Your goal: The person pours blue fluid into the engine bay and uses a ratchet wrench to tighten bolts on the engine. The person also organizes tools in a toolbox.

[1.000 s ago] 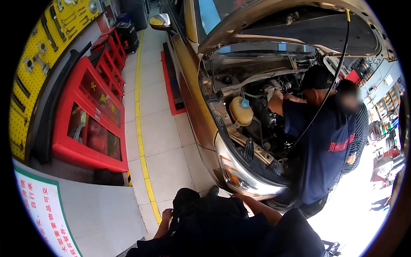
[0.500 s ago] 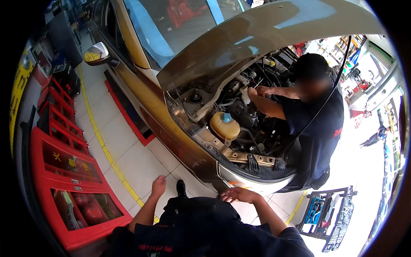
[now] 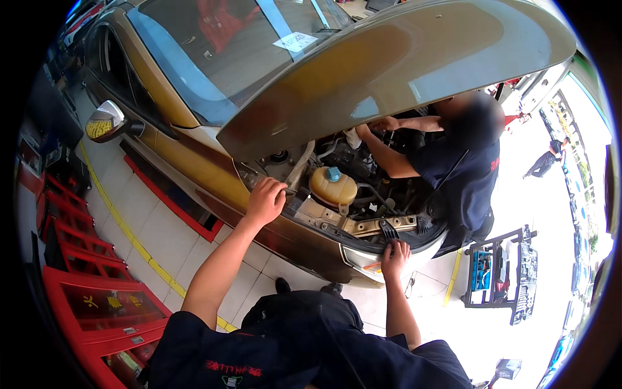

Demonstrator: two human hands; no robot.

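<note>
A brown-gold car [image 3: 204,152] stands in front of me with its hood [image 3: 414,58] raised. My left hand [image 3: 265,201] is at the fender's upper edge, fingers loosely bent, holding nothing visible. At the front edge above the headlight [image 3: 363,260] rests my right hand [image 3: 396,259], its fingers laid over the rim beside a black bracket [image 3: 389,231]. Between and beyond my hands sits a yellowed coolant tank [image 3: 334,188] with a blue cap [image 3: 333,174]. Deeper in the engine bay, a co-worker's hands [image 3: 376,126] are near a whitish cloth-like thing [image 3: 353,138], partly hidden by the hood.
The co-worker [image 3: 453,162] leans in from the right. A tool cart [image 3: 502,272] stands on the right. Red cabinets [image 3: 107,305] line the left, beside a yellow floor line [image 3: 136,240]. A red-edged dark platform [image 3: 172,194] lies along the car's side.
I have come closer to the car. Both my hands have moved from in front of my body up to its edge. The hood now hides more of the engine bay.
</note>
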